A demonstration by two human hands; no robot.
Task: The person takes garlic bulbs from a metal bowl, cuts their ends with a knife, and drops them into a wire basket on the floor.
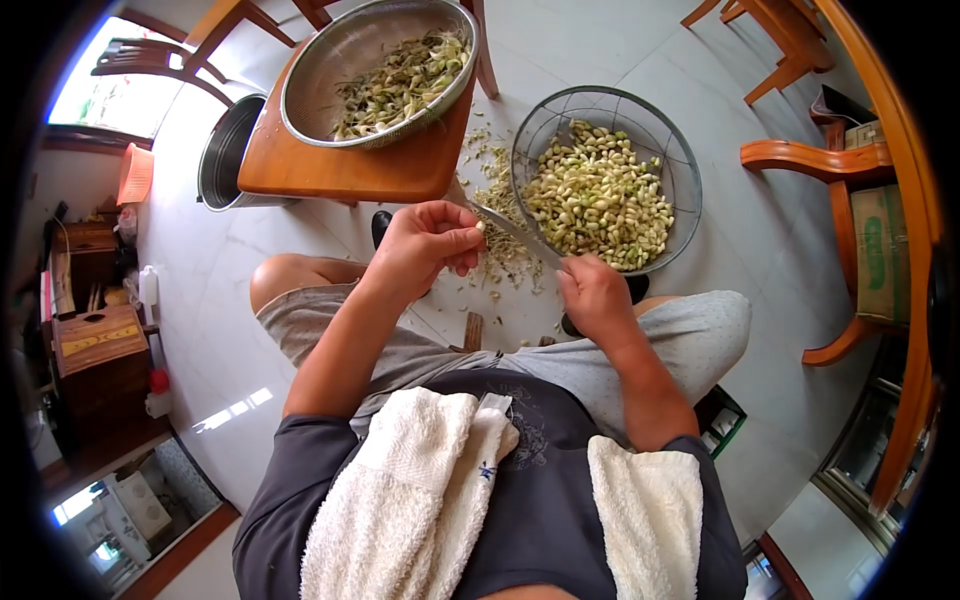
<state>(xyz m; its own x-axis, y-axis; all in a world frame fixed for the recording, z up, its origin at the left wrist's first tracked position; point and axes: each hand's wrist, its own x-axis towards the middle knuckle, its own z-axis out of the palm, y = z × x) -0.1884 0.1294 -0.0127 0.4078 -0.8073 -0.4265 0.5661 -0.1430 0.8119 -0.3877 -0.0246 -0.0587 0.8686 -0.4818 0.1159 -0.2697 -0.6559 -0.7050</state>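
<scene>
My left hand is closed in a pinch on a small pale bulb, which looks like a little onion and is mostly hidden by the fingers. My right hand grips the handle of a knife. The blade points up and left, its tip close to the left fingertips. Beyond my right hand, a round mesh basket on the floor holds many trimmed whitish-green bulbs. A metal colander holds bulbs with dry stalks and roots attached.
The colander rests on a wooden chair seat. Trimmings litter the tiled floor between chair and basket. A metal bucket stands left of the chair. Wooden furniture and a cardboard box line the right. Towels hang over my shoulders.
</scene>
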